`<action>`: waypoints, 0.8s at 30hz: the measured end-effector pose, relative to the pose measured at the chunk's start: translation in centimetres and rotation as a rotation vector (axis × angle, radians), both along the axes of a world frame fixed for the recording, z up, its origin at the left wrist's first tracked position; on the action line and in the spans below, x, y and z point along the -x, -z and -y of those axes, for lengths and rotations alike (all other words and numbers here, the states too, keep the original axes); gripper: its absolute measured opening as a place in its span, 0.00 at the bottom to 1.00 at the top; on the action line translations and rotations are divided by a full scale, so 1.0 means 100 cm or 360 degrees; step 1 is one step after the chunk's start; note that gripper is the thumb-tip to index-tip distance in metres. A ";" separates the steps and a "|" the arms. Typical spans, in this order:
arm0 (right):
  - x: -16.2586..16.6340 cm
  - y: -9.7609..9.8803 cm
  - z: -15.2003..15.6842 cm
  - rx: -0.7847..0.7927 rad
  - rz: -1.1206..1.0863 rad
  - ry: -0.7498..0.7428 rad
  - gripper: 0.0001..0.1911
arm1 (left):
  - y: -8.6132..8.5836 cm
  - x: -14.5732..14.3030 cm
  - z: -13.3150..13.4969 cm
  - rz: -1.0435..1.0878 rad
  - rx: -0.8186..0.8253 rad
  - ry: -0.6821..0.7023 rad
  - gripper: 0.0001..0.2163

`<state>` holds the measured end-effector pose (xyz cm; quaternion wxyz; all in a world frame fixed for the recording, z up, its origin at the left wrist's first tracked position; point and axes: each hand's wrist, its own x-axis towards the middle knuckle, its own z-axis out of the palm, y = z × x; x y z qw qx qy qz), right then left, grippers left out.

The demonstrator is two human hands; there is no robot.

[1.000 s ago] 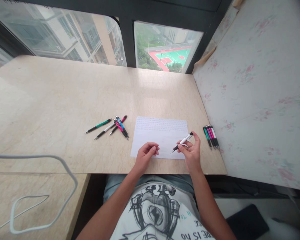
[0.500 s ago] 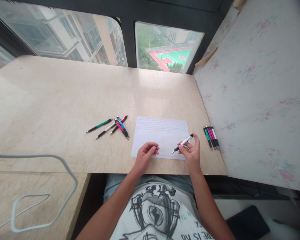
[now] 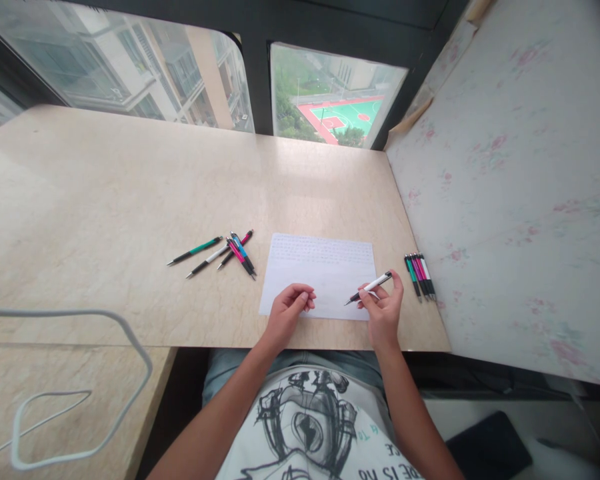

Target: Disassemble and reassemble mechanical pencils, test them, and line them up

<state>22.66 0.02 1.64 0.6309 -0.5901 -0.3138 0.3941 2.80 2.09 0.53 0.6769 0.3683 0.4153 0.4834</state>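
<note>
Right hand (image 3: 384, 312) grips white pen (image 3: 370, 288), fingers closed round barrel, tip pointing left over lower right part of paper sheet (image 3: 320, 267). Left hand (image 3: 287, 312) rests on sheet's near edge, fingers curled in, holding nothing. Sheet lies flat on beige worktop (image 3: 130, 187), faint writing along far rows. Loose scatter of pens (image 3: 220, 252) left of sheet, well apart from both hands. Neat row of pens (image 3: 420, 275) just right of right hand, by papered wall (image 3: 505, 167). White cable (image 3: 80, 373) loops at near left.

The writing on the paper (image 3: 325, 257) is too small to read. The white cable (image 3: 80, 387) at 8 o'clock runs off the left edge, and the right hand (image 3: 384, 308) hides the pen's (image 3: 370, 288) middle.
</note>
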 end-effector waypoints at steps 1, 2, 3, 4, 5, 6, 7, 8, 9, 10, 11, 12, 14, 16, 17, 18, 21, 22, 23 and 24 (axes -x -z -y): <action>-0.001 0.000 -0.001 -0.0027 0.0005 0.0021 0.45 | 0.000 0.000 0.000 -0.0002 0.0004 0.0001 0.09; -0.002 0.000 -0.002 -0.0045 0.0010 0.0043 0.43 | 0.000 0.000 0.000 -0.0003 0.0007 0.0000 0.10; -0.003 0.000 -0.003 -0.0045 0.0018 0.0064 0.39 | 0.000 0.000 0.000 -0.0003 0.0009 -0.0003 0.10; -0.004 0.000 -0.005 -0.0027 0.0032 0.0083 0.32 | 0.000 0.000 0.000 -0.0003 0.0011 -0.0004 0.10; -0.006 0.001 -0.008 0.0002 0.0046 0.0094 0.25 | 0.001 0.000 -0.001 -0.0003 0.0013 -0.0002 0.10; -0.007 0.002 -0.010 0.0033 0.0055 0.0094 0.19 | 0.001 0.001 -0.001 -0.0004 0.0015 0.0002 0.10; -0.008 0.003 -0.013 0.0056 0.0058 0.0083 0.18 | 0.001 0.001 -0.001 -0.0008 0.0015 0.0008 0.10; -0.009 0.003 -0.017 0.0066 0.0057 0.0064 0.20 | 0.000 0.001 -0.001 -0.0014 0.0012 0.0013 0.10; -0.010 0.003 -0.021 0.0065 0.0059 0.0034 0.21 | 0.000 0.001 -0.001 -0.0020 0.0008 0.0016 0.10; -0.011 0.003 -0.026 0.0053 0.0074 0.0002 0.22 | 0.000 0.001 -0.001 -0.0023 0.0002 0.0016 0.10; -0.011 0.002 -0.032 0.0043 0.0114 -0.0038 0.21 | -0.001 0.002 -0.001 -0.0025 -0.0003 0.0016 0.10; -0.012 0.001 -0.038 0.0041 0.0184 -0.0087 0.19 | -0.001 0.002 -0.001 -0.0025 -0.0005 0.0014 0.10; -0.013 -0.001 -0.051 0.0066 0.0391 -0.0196 0.18 | -0.002 0.002 -0.001 -0.0026 0.0002 0.0011 0.10; -0.014 -0.001 -0.065 0.0113 0.0637 -0.0261 0.19 | -0.003 0.001 -0.001 -0.0023 0.0013 0.0005 0.10; -0.014 0.001 -0.072 0.0129 0.0764 -0.0261 0.19 | -0.003 0.001 -0.001 -0.0022 0.0016 0.0002 0.10; -0.015 0.003 -0.077 0.0131 0.0882 -0.0244 0.19 | -0.003 0.001 -0.002 -0.0022 0.0019 -0.0001 0.10; -0.014 0.013 -0.087 0.0088 0.1099 -0.0175 0.20 | -0.002 0.001 -0.002 -0.0018 0.0023 -0.0001 0.10; -0.013 0.016 -0.088 0.0073 0.1124 -0.0165 0.20 | -0.001 0.001 -0.002 -0.0013 0.0023 0.0002 0.10; -0.013 0.019 -0.089 0.0066 0.1137 -0.0167 0.20 | -0.001 0.001 -0.002 -0.0008 0.0024 0.0005 0.10; -0.012 0.022 -0.089 0.0067 0.1148 -0.0171 0.20 | 0.000 0.001 -0.002 -0.0005 0.0025 0.0008 0.10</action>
